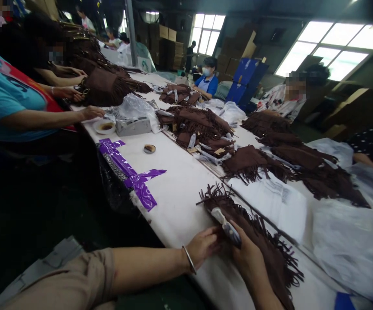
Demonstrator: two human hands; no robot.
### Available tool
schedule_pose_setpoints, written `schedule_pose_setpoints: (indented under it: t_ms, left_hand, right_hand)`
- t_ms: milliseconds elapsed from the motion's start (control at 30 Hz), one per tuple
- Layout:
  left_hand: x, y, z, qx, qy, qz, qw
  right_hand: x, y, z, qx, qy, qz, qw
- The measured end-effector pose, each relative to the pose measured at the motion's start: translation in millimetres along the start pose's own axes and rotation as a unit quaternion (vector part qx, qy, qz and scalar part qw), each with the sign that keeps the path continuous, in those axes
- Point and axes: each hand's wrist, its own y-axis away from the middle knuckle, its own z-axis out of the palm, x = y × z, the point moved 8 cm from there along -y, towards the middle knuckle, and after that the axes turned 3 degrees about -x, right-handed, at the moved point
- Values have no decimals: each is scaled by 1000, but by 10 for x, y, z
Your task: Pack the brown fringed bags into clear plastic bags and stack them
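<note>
On table, atop brown bag, wrapped piece sits clamped in our R hand, alongside thumb; L hand nr bag's edge, grip we can't tell.

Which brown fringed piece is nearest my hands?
The fringed piece touching your right hand, set apart on the white table; the others are farther off, mostly heaped.

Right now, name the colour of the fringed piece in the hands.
The fringed piece: dark brown, clearest in head view.
</note>
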Motion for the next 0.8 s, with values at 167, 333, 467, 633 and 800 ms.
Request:
schedule_pose_setpoints:
  t_ms: [167, 333, 467, 633, 800]
  left_hand:
    - [-7, -501, 24, 9, 60, 81, 995]
    - [-10, -946, 13, 95, 145, 86, 981]
    - [35, -1015, 73, 87, 177, 99, 975]
    - [96, -936, -3, 73, 181, 65, 979]
    - [307, -583, -144, 2, 133, 1, 991]
  right_hand:
    - [-125, -168, -342, -11, 6, 19, 1000]
    - [-107, -188, -482, -39, -6, 59, 997]
    - [-41, -204, -590, -56, -23, 98, 993]
    - [-62, -191, -559, -58, -27, 82, 995]
    - [-193, -36, -60, -131, -99, -14, 986]
